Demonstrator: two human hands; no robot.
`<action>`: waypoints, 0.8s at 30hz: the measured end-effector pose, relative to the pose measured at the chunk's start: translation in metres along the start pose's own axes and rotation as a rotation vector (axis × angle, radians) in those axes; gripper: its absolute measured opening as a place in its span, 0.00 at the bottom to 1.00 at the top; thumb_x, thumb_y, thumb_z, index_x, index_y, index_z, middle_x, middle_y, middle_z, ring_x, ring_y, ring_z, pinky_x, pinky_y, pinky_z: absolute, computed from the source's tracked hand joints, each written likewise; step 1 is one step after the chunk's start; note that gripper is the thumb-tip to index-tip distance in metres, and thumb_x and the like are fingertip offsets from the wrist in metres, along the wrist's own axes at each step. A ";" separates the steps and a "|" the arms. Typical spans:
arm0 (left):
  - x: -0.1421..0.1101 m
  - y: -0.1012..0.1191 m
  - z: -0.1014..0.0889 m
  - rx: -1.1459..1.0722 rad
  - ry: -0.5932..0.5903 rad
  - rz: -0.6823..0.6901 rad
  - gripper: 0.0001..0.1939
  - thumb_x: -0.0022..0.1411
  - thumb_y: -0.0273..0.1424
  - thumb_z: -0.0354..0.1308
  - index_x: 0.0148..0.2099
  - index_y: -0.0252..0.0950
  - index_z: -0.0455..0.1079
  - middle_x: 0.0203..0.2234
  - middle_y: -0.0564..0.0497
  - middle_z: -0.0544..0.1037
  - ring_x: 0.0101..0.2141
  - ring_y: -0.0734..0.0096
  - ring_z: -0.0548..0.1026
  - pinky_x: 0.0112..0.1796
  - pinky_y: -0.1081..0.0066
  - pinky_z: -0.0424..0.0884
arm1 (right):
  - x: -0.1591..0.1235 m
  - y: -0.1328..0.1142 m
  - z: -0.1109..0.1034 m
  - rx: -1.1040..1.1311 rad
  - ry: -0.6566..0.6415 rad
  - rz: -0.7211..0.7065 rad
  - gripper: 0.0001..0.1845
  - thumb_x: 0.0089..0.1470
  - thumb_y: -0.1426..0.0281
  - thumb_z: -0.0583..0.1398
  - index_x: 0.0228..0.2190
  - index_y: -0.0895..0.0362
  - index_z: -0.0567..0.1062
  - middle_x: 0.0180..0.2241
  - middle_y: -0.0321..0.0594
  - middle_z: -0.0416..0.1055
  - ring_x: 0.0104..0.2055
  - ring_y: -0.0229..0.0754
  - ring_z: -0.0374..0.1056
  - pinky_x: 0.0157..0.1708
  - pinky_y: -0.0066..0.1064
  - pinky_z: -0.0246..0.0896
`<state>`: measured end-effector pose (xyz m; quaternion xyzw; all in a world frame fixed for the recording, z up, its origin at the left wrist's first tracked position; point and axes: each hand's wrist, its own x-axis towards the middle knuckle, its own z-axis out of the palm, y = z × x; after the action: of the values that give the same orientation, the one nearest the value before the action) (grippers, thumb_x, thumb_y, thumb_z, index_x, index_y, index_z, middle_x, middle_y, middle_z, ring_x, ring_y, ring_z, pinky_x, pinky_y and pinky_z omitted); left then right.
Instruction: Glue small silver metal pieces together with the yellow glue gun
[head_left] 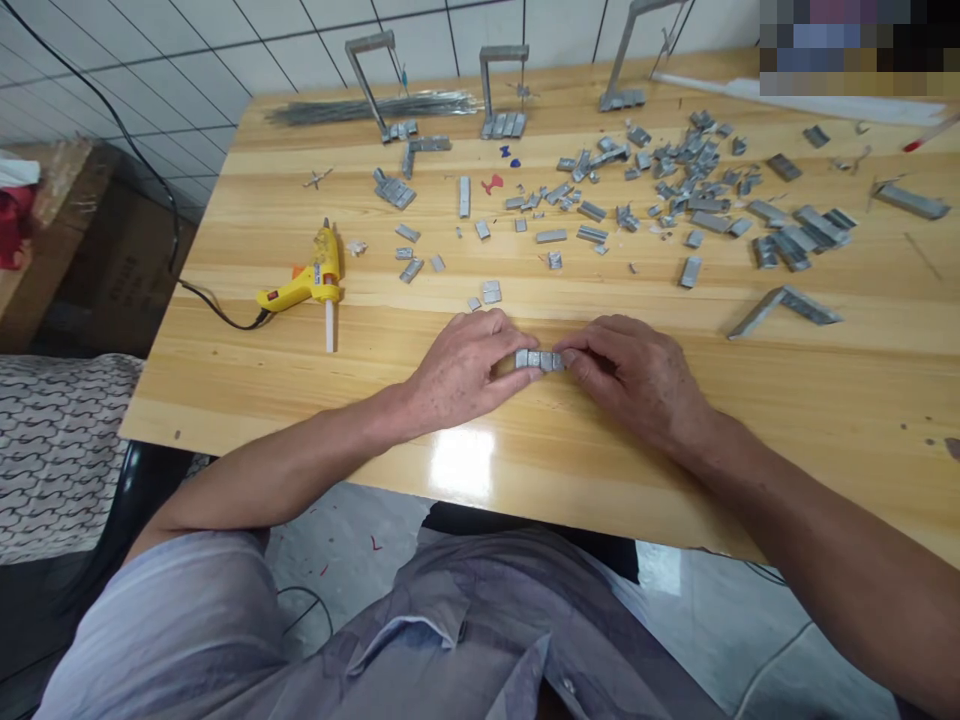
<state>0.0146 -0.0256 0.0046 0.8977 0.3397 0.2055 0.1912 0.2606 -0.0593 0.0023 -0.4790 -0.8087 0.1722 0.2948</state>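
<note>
Just below the middle of the frame, low over the counter (570, 470), you have a short row of metal blocks (538, 360) between your two hands. Left hand (465, 370): thumb and fingers pinched on the left end. Right hand (637, 375): thumb and forefinger closed at the other end, hiding part of the last block.

Handling, as I judge it: press the ends toward each other evenly, along the line of the row. A push off that line would likely buckle it at a seam (the thin dark joints between blocks look like the weak spots). Your forearms lean in from the lower left and lower right; resting both wrists should steady the pinch. Square the top faces by eye, and ease off one fingertip at a time.

Nearby: a pair of blocks (491, 292) lies just above your left hand, close enough to catch a knuckle. Yellow glue gun (325, 270) on its side at left of frame, nozzle toward the top; mind your left elbow around its cord (217, 308). Loose metal pieces (697, 150) spread over the upper right, well apart from your fingers.
</note>
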 end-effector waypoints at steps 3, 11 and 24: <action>-0.002 0.000 0.002 0.034 0.013 0.028 0.17 0.73 0.42 0.62 0.56 0.38 0.78 0.40 0.46 0.80 0.43 0.62 0.78 0.47 0.61 0.73 | 0.000 0.000 -0.002 0.002 0.003 0.010 0.11 0.69 0.68 0.58 0.37 0.50 0.81 0.31 0.41 0.79 0.35 0.48 0.74 0.36 0.40 0.67; -0.001 0.000 0.009 0.082 0.061 0.114 0.12 0.74 0.37 0.60 0.53 0.38 0.78 0.38 0.48 0.78 0.40 0.64 0.77 0.43 0.63 0.71 | -0.002 0.002 0.001 -0.007 -0.017 -0.055 0.10 0.68 0.71 0.59 0.40 0.52 0.82 0.35 0.43 0.79 0.36 0.47 0.75 0.36 0.39 0.67; 0.000 -0.005 -0.002 0.092 0.124 0.060 0.17 0.70 0.39 0.63 0.57 0.39 0.76 0.41 0.46 0.78 0.42 0.61 0.77 0.43 0.61 0.70 | -0.003 0.006 -0.003 0.018 0.096 -0.009 0.12 0.67 0.71 0.58 0.45 0.50 0.81 0.36 0.44 0.80 0.37 0.50 0.76 0.36 0.43 0.72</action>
<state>0.0104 -0.0213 0.0039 0.9008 0.3328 0.2507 0.1222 0.2681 -0.0590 0.0001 -0.4805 -0.7941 0.1548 0.3385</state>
